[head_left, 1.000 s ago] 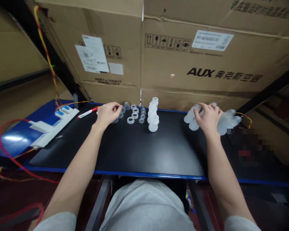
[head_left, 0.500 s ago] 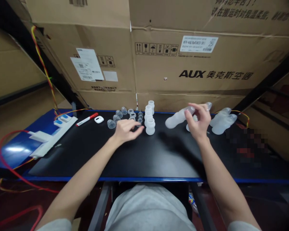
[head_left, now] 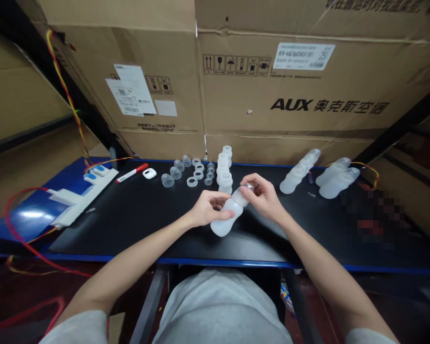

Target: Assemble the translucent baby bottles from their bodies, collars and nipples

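Observation:
A frosted white baby bottle is held tilted above the black mat, its clear-capped end up and to the right. My left hand is closed around the bottle's body. At the top end, my right hand grips the clear cap with thumb and fingers. Just behind the hands stands a row of open bottles without caps. To their left lie small clear discs, pale rings and clear dome caps, each in a line.
Capped bottles stand in a row at the right, with another group of capped bottles beyond. A red-and-white marker, a small white case and a power strip are at left. A cardboard wall closes the back.
The bottle has come from the right to the middle, lower and nearer to me. My left hand, empty before, has taken hold of its body; my right hand grips the cap end.

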